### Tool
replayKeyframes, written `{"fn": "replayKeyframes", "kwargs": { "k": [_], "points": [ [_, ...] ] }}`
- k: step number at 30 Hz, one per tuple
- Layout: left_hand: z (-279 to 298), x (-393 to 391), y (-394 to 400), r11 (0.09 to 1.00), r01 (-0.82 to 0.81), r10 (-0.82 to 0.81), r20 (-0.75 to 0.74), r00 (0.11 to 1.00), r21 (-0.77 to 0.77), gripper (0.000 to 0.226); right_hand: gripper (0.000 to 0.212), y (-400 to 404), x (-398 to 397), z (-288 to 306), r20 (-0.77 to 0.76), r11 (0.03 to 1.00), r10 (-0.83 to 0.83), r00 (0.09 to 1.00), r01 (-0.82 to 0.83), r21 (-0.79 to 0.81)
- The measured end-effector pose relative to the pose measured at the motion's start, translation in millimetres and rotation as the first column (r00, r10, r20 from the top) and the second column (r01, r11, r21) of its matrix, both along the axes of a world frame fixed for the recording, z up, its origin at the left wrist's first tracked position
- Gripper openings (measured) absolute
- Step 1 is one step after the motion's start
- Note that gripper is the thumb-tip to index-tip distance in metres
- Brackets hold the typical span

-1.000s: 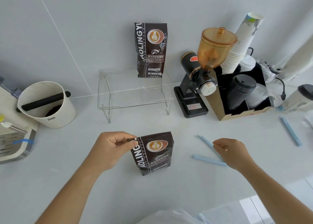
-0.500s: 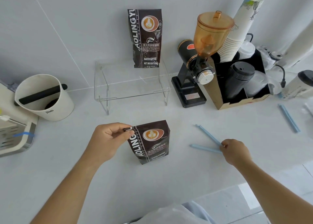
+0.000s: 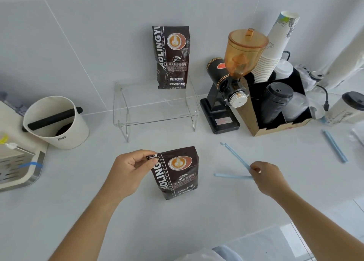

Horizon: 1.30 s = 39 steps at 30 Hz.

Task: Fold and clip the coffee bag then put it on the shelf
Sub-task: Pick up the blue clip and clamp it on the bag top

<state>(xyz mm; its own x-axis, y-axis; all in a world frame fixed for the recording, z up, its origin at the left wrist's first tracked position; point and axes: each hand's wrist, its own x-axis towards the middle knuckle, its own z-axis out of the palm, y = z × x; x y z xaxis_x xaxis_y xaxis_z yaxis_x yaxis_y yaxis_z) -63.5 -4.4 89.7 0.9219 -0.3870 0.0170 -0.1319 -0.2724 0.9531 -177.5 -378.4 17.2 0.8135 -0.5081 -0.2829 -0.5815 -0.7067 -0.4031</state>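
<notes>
Coffee bag stands upright on the white counter, lower centre of frame. Dark glossy foil, top folded down. Print reads "AOLINGYU" vertical, "BAKED COFFEE", "NET.WEIGHT" with the figure cut off at the bottom; latte-art roundel near top. Small Chinese text too blurred to read.

Left hand pinches the bag's top left corner, fingers closed on the folded edge. Right hand, right of centre, fingers closed on the hinge end of a pale blue plastic sealing clip; clip is open in a V, both thin arms pointing left, lying on or just above the counter, cannot tell which. Clip and bag are apart.

Clear acrylic shelf, upper centre, against the tiled wall. Second bag of the same brand stands on it at the back right, unfolded and taller; "NET.WEIGHT:454g" legible.

Left: white knock box, black bar across, small logo unreadable. Metal drip tray cut by the left edge. Right of shelf: black grinder with amber translucent hopper. Then a cardboard organiser holding stacked paper cups and black lids. Second blue clip closed, far right. Lidded cup cut by the right edge.
</notes>
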Motion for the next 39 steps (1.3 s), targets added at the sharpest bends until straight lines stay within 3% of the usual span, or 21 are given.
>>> {"fn": "replayKeyframes", "kwargs": {
  "k": [5,10,14,24,31,39],
  "points": [
    [0,1,2,1.000,0.027,-0.027,0.019,0.999,0.014,0.040,0.019,10,12,39,0.156,0.994,0.038,0.987,-0.053,0.095],
    [-1,7,-1,0.999,0.033,-0.033,0.008,0.999,0.000,0.028,0.026,28,30,80,0.286,0.979,0.125,0.950,-0.165,0.120],
    [1,12,-2,0.999,0.034,-0.034,-0.021,0.999,-0.019,0.032,0.028,47,45,105,0.343,0.952,0.181,0.922,-0.252,0.175],
    [3,20,-8,0.995,0.045,-0.054,-0.105,0.993,-0.088,0.034,0.008,85,74,128,0.344,0.871,0.376,0.860,-0.455,0.186],
    [4,19,-6,0.983,0.035,-0.065,-0.164,0.984,-0.178,0.037,0.012,97,90,130,0.301,0.825,0.482,0.823,-0.542,0.162],
    [0,17,-7,0.976,-0.025,-0.024,-0.222,0.975,-0.215,0.064,0.020,97,96,130,0.342,0.771,0.477,0.810,-0.572,0.280]
  ]
}}
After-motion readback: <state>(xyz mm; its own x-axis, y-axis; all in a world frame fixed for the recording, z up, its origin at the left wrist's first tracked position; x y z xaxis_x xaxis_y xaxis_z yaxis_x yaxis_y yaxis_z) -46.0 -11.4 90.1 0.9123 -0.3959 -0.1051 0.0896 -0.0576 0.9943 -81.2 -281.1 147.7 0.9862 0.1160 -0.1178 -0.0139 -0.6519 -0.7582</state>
